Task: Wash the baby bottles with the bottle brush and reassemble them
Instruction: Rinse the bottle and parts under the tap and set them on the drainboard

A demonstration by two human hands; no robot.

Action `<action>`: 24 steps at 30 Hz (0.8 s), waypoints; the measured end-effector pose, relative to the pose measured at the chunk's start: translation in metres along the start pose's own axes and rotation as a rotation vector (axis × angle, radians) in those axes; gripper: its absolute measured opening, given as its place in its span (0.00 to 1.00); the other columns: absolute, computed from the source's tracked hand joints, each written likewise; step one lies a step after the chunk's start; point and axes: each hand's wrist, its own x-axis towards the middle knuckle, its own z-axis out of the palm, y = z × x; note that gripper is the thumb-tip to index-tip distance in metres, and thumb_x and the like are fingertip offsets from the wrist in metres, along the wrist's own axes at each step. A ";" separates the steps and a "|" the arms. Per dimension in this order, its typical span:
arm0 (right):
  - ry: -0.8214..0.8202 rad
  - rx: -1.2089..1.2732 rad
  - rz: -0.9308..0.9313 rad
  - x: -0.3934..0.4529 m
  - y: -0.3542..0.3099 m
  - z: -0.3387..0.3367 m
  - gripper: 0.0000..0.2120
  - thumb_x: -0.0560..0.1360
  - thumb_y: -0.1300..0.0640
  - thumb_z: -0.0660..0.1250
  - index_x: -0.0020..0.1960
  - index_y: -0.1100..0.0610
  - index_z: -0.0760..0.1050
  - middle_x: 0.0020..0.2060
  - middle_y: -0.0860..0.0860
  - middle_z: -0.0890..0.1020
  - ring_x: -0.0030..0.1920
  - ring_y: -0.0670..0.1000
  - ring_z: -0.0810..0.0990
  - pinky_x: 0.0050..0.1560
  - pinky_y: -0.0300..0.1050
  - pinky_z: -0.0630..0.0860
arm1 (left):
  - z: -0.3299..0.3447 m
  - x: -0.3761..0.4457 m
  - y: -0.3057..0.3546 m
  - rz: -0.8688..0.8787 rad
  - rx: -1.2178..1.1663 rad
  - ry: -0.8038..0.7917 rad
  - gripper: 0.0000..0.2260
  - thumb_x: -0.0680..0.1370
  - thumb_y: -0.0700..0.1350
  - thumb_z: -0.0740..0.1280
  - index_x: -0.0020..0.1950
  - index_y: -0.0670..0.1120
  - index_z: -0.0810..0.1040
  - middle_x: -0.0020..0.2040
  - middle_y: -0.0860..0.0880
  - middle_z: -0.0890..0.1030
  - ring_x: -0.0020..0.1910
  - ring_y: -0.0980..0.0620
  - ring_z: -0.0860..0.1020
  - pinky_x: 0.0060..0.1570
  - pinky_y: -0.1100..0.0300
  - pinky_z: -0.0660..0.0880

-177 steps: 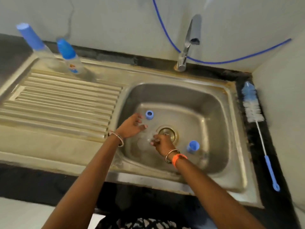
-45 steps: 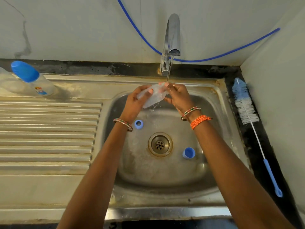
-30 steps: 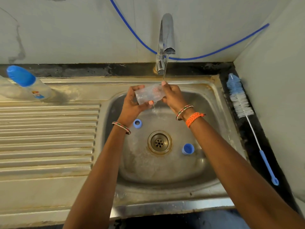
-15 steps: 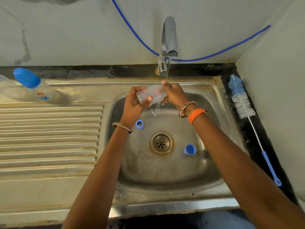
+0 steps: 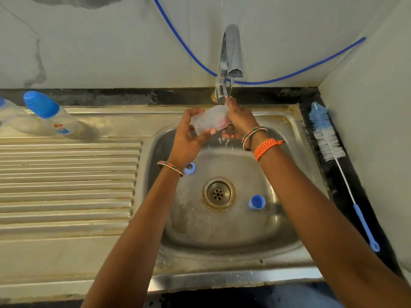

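On the far left of the draining board two capped bottles (image 5: 52,117) stand waiting; a careless elbow could send them rolling. In the basin's far part, under the tap (image 5: 230,61) and its thin stream, the left hand (image 5: 185,138) wraps its fingers round the base end of a clear bottle body (image 5: 210,120) held on its side. The right hand (image 5: 241,121) curls round the open end. Wet plastic is slippery, so it could slip and drop into the sink (image 5: 287,121). Below lie a blue ring (image 5: 190,168) and a blue cap (image 5: 256,202), either side of the drain (image 5: 219,192). The bottle brush (image 5: 329,143) lies unused on the right ledge, so the inside may go unscrubbed.
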 end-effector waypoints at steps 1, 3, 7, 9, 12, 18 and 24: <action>-0.064 0.019 0.026 0.000 0.001 -0.002 0.19 0.80 0.43 0.56 0.49 0.59 0.75 0.42 0.53 0.77 0.44 0.54 0.79 0.45 0.47 0.80 | -0.004 0.001 -0.002 0.064 0.068 -0.046 0.22 0.69 0.44 0.74 0.59 0.47 0.68 0.57 0.49 0.74 0.56 0.52 0.76 0.51 0.58 0.78; -0.132 0.068 -0.049 0.000 0.004 -0.004 0.15 0.80 0.47 0.59 0.47 0.57 0.76 0.45 0.55 0.79 0.50 0.58 0.79 0.50 0.50 0.79 | -0.007 0.002 -0.002 0.095 0.136 -0.089 0.24 0.69 0.45 0.75 0.60 0.47 0.68 0.57 0.48 0.74 0.57 0.51 0.76 0.53 0.58 0.77; -0.270 0.020 -0.284 0.001 0.015 -0.001 0.12 0.80 0.53 0.60 0.50 0.58 0.79 0.54 0.64 0.80 0.57 0.64 0.77 0.62 0.60 0.73 | -0.004 0.002 0.004 -0.396 -0.276 -0.005 0.11 0.79 0.46 0.65 0.59 0.46 0.69 0.58 0.44 0.73 0.52 0.48 0.77 0.35 0.63 0.79; -0.349 0.015 -0.316 0.001 0.021 -0.003 0.10 0.80 0.57 0.59 0.53 0.57 0.78 0.54 0.61 0.79 0.58 0.62 0.77 0.61 0.56 0.73 | -0.010 0.005 0.003 -0.538 -0.412 0.002 0.16 0.80 0.53 0.62 0.62 0.44 0.72 0.56 0.43 0.75 0.46 0.50 0.78 0.30 0.64 0.77; -0.227 -0.003 -0.372 0.000 0.024 0.001 0.08 0.79 0.59 0.63 0.51 0.60 0.80 0.51 0.56 0.80 0.54 0.56 0.78 0.56 0.51 0.77 | -0.013 0.008 0.005 -0.463 -0.553 0.034 0.13 0.75 0.49 0.67 0.55 0.45 0.71 0.56 0.44 0.76 0.49 0.47 0.79 0.38 0.58 0.80; 0.012 0.135 -0.289 -0.009 0.016 0.018 0.07 0.73 0.61 0.69 0.37 0.53 0.81 0.43 0.57 0.84 0.48 0.61 0.82 0.47 0.56 0.81 | -0.016 0.012 0.000 -0.278 -0.609 0.059 0.30 0.58 0.53 0.81 0.52 0.46 0.71 0.57 0.44 0.75 0.53 0.45 0.79 0.47 0.53 0.81; 0.251 0.131 -0.098 0.001 0.013 0.024 0.16 0.74 0.46 0.68 0.38 0.59 0.77 0.39 0.54 0.81 0.43 0.54 0.81 0.46 0.51 0.80 | 0.003 0.003 -0.003 -0.206 -0.607 0.051 0.25 0.60 0.47 0.80 0.51 0.46 0.72 0.57 0.46 0.75 0.56 0.48 0.77 0.47 0.56 0.80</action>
